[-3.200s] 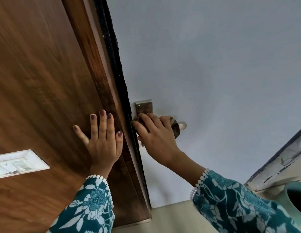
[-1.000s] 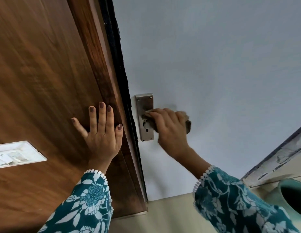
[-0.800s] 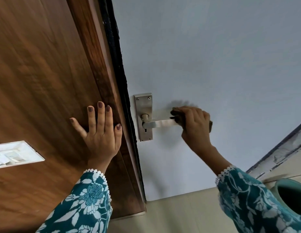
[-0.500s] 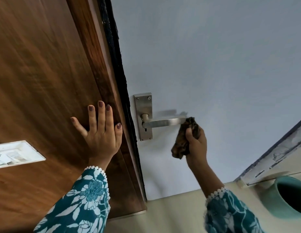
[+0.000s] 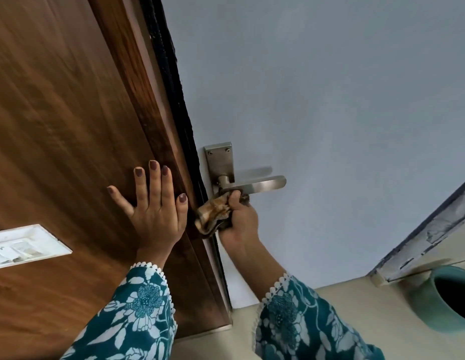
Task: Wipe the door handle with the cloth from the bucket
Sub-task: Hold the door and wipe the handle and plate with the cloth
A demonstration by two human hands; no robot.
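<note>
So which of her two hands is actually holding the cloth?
The right hand, fist closed around the brown cloth just under the metal door handle. The left hand lies flat and empty on the wooden door.

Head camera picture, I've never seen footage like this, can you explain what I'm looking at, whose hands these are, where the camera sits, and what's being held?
There is no machine here. A person wears one wide-angle camera on the head, looking forward and down, so you see their own two hands reaching out, in teal floral sleeves. The wide lens tilts and bends the scene.

The left hand lies flat, fingers spread, on the brown wooden panel. The right hand is closed around a bunched brownish cloth and presses it up against the underside of the metal door handle, near the end that joins its metal plate. The handle is fixed to a pale blue-grey door.

At the lower right is part of a teal bucket on the pale floor. A white switch plate sits in the wooden panel at the left.
</note>
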